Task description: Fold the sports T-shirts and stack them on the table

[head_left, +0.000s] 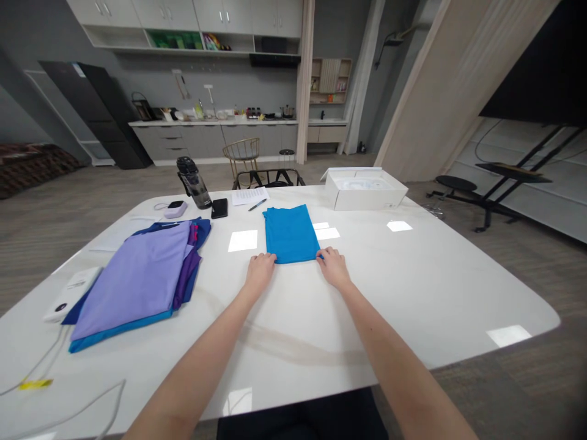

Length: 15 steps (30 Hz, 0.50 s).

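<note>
A folded piece of blue fabric (291, 233), perhaps a garment, lies flat on the white table in front of me. My left hand (260, 270) pinches its near left corner. At the near right corner, my right hand (334, 265) grips the edge between thumb and fingers. Both hands rest low, close to the tabletop, and the fabric's near edge runs between them. To the left lies a stack of folded cloths with a lilac cloth (137, 275) on top; purple, navy and blue layers show beneath it.
A white open box (364, 190) stands at the far right of the table (426, 287). Far left are a water bottle (195, 183), a phone (219, 208), a small lilac device (175, 209), a pen (257, 205) and paper (247, 195). A white power bank (72, 294) and cable lie near left.
</note>
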Each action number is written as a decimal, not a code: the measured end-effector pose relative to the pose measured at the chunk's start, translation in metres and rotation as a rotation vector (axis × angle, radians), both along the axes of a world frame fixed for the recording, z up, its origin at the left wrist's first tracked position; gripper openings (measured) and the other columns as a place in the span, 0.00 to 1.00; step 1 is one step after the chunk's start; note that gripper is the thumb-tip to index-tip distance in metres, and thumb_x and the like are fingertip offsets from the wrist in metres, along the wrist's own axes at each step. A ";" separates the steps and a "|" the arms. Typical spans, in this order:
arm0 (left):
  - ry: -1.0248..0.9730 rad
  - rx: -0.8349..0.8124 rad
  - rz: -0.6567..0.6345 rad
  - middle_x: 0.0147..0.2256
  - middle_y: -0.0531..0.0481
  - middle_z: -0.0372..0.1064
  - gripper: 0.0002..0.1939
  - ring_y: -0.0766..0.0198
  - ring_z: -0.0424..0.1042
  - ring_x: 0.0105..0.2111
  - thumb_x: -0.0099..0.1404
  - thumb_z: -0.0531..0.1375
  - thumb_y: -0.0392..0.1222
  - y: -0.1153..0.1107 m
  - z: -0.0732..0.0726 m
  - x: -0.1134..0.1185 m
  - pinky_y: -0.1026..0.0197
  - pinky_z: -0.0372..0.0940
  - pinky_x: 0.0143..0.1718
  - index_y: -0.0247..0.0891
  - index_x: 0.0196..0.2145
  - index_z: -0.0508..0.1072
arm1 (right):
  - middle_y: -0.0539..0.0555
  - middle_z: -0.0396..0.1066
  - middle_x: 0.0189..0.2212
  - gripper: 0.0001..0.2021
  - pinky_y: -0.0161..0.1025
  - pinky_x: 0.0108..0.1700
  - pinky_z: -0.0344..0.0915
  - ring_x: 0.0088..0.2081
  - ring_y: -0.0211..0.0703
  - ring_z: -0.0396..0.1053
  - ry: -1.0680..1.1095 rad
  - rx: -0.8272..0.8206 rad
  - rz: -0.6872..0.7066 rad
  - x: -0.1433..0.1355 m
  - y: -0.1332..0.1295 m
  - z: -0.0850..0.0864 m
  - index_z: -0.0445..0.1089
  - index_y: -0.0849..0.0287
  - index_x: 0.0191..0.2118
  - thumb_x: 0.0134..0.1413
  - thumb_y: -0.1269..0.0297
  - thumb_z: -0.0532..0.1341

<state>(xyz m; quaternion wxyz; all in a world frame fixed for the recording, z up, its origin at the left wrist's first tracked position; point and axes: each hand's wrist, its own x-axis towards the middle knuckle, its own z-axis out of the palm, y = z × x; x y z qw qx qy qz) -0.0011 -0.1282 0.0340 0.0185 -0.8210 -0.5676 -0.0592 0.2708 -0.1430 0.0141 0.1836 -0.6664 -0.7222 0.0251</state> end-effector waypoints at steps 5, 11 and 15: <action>0.037 0.018 -0.013 0.43 0.43 0.75 0.17 0.52 0.71 0.45 0.73 0.46 0.30 -0.003 0.000 0.002 0.51 0.59 0.47 0.39 0.47 0.73 | 0.56 0.70 0.47 0.10 0.43 0.48 0.56 0.50 0.50 0.64 -0.005 0.011 0.012 0.001 -0.001 -0.001 0.71 0.51 0.47 0.71 0.61 0.53; 0.039 0.013 -0.005 0.43 0.44 0.74 0.18 0.54 0.72 0.44 0.71 0.45 0.26 -0.027 0.004 0.004 0.53 0.59 0.45 0.38 0.45 0.72 | 0.57 0.69 0.47 0.10 0.41 0.48 0.56 0.49 0.49 0.64 -0.024 -0.016 0.048 0.006 -0.009 -0.001 0.71 0.54 0.46 0.71 0.63 0.53; 0.022 -0.011 0.021 0.42 0.45 0.73 0.17 0.55 0.72 0.42 0.71 0.47 0.27 -0.057 0.004 0.003 0.54 0.60 0.44 0.39 0.44 0.72 | 0.56 0.69 0.45 0.09 0.40 0.48 0.56 0.48 0.48 0.65 0.000 -0.019 0.102 0.012 -0.031 -0.001 0.71 0.55 0.46 0.71 0.64 0.53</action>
